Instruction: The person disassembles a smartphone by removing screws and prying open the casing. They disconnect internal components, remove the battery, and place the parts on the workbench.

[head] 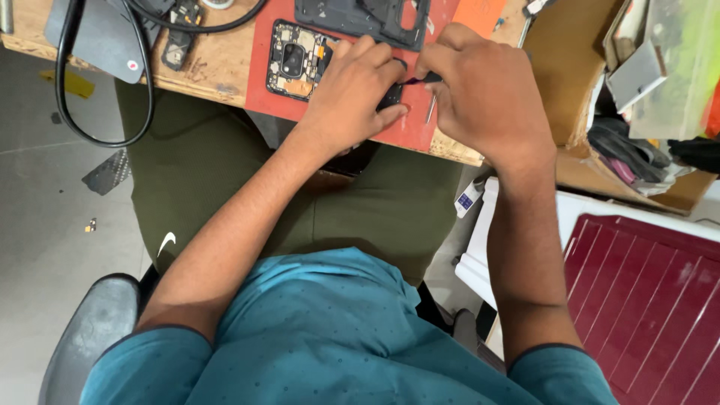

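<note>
An opened phone (296, 61) with its circuit board and camera module exposed lies on a red mat (262, 45) on the wooden bench. My left hand (356, 94) presses down on the phone's lower part, fingers curled over it. My right hand (480, 94) pinches a thin dark tool (429, 77) whose tip reaches toward the phone between the two hands. A slim metal tool (431, 110) lies on the mat under my right hand. The phone's lower half is hidden by my left hand.
A black phone frame (360, 19) lies at the mat's far edge. A thick black cable (67, 82) loops off the bench's left side. A cardboard box (577, 75) of parts stands right, a maroon panel (652, 300) below it. My lap and chair sit under the bench.
</note>
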